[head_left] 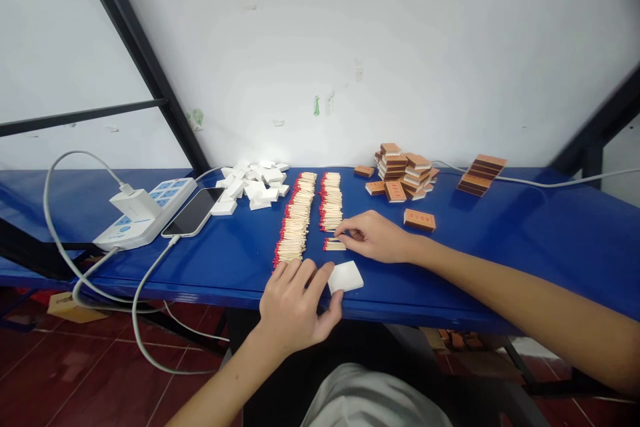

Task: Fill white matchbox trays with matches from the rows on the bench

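Observation:
Near the table's front edge, my left hand (295,297) has its thumb and index finger at the left end of a white matchbox tray (347,277), holding it flat on the blue surface. My right hand (373,237) is closed in a pinch at the right end of a small group of matches (333,245), whose red heads point left. Just beyond them lies a short row of matches (331,203). A longer row of matches (297,213) runs to its left, its near end close to my left knuckles.
White matchbox trays (255,183) lie heaped at the back left, beside a phone (194,212) and a power strip (150,210) with cables. Brown matchboxes (405,170) are piled at the back right. One matchbox (419,219) lies nearer, and flat printed sleeves (481,175) stand farther right.

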`<state>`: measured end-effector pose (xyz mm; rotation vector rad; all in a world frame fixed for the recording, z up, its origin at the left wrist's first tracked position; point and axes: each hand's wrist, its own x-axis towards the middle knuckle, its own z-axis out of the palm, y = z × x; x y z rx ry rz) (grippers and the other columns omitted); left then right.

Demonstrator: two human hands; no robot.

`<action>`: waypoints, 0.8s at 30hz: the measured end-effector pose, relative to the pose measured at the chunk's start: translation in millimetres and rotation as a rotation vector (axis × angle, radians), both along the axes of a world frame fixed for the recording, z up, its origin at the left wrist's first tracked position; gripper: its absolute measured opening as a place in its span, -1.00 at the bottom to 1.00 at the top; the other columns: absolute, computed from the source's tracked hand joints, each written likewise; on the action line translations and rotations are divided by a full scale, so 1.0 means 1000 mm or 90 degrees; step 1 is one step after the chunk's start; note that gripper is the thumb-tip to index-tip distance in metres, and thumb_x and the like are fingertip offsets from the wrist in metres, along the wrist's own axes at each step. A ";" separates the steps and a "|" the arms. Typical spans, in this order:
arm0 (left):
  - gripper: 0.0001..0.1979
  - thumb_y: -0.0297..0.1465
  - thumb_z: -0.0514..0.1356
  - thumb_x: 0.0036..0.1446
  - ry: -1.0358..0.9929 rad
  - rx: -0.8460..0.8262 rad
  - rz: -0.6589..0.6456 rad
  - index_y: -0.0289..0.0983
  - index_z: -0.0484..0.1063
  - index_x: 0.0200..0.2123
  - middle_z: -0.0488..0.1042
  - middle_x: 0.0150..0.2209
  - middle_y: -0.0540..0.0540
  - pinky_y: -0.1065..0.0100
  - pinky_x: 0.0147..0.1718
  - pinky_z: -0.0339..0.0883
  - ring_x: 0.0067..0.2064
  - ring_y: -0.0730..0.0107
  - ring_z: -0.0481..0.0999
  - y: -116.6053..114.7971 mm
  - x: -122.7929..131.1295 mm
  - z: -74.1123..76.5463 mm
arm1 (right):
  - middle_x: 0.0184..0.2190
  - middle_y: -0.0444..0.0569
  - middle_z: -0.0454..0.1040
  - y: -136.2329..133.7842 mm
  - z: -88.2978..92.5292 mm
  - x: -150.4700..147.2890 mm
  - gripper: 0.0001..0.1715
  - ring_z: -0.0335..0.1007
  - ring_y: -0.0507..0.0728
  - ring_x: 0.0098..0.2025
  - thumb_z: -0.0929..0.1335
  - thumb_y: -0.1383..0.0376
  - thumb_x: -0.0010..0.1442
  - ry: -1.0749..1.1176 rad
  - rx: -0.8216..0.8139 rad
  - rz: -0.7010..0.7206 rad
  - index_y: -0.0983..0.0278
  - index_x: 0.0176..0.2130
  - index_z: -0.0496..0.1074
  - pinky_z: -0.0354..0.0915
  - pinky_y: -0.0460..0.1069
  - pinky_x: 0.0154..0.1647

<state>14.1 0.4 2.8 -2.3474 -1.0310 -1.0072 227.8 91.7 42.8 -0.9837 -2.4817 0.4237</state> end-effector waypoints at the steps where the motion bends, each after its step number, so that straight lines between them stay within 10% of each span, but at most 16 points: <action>1: -0.72 -0.31 0.17 0.19 -0.001 0.001 0.000 -0.30 0.50 -0.08 0.44 -0.39 -0.12 0.21 -0.35 0.20 -0.35 0.20 0.38 0.000 0.000 0.000 | -0.60 -0.19 0.35 -0.001 0.001 0.000 -0.80 0.19 -0.03 -0.55 0.32 0.35 0.25 0.001 -0.005 0.006 0.29 -0.23 0.57 0.05 -0.10 -0.44; 24: -0.72 -0.31 0.18 0.19 -0.001 -0.003 0.001 -0.30 0.50 -0.08 0.44 -0.39 -0.11 0.21 -0.35 0.22 -0.34 0.20 0.39 0.001 0.001 0.000 | -0.62 -0.20 0.36 0.002 -0.005 0.001 -0.68 0.12 -0.04 -0.58 0.30 0.36 0.25 0.021 0.021 -0.017 0.28 -0.07 0.58 0.05 -0.11 -0.44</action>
